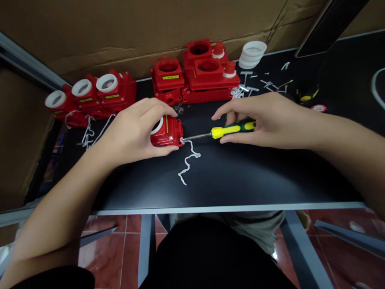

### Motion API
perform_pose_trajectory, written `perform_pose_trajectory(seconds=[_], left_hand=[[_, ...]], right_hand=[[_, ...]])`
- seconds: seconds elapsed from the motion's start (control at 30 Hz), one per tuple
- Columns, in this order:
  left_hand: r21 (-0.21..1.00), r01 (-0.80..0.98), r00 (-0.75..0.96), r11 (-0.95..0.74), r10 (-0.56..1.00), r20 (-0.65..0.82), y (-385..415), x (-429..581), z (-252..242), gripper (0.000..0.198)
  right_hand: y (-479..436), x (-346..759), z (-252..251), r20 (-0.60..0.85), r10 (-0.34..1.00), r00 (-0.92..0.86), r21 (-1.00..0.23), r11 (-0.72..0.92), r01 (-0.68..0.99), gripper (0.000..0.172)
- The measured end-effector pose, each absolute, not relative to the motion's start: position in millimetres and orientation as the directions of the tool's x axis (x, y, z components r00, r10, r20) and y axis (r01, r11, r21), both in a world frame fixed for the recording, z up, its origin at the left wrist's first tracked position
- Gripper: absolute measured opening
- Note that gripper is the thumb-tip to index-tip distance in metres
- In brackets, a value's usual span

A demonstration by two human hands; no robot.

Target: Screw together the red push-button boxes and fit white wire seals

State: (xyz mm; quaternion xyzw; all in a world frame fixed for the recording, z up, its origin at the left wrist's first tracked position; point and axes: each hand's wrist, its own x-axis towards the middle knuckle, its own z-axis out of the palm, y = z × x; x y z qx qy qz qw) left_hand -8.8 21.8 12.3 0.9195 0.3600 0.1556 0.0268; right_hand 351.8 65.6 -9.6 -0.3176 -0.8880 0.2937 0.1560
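Left fingers [164, 107] grip one red box [172, 131]; right fingers [224, 108] grasp one screwdriver [230, 129]; three white-ringed boxes [94, 99] behind.

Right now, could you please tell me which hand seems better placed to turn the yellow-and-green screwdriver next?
Probably the right hand: it holds the screwdriver, whose metal shaft points at the glossy red box that the left hand grips.
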Motion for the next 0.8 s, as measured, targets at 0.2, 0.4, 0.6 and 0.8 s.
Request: perform_pose_trajectory(seconds=[0.2,0.4,0.6,0.8], left_hand=[[0.158,0.683,0.673,-0.713,0.698,0.245,24.1,-11.6,9.8,0.047],[0.157,0.628,0.711,-0.762,0.644,0.284,27.8,-13.5,8.0,0.05],[0.16,0.649,0.697,-0.744,0.666,0.266,26.7,-12.2,9.3,0.048],[0.169,0.656,0.692,-0.736,0.675,0.257,25.9,-12.1,10.6,0.049]], right_hand=[[67.9,347.7,-12.9,0.084,0.632,-0.77,-0.623,0.637,0.454,0.057],[67.0,349.6,-10.9,0.127,0.639,-0.759,-0.625,0.646,0.439,0.043],[65.7,350.4,-9.0,0.05,0.638,-0.768,-0.637,0.612,0.468,0.046],[65.6,350.6,-11.9,0.145,0.632,-0.761,-0.604,0.666,0.438,0.041]])
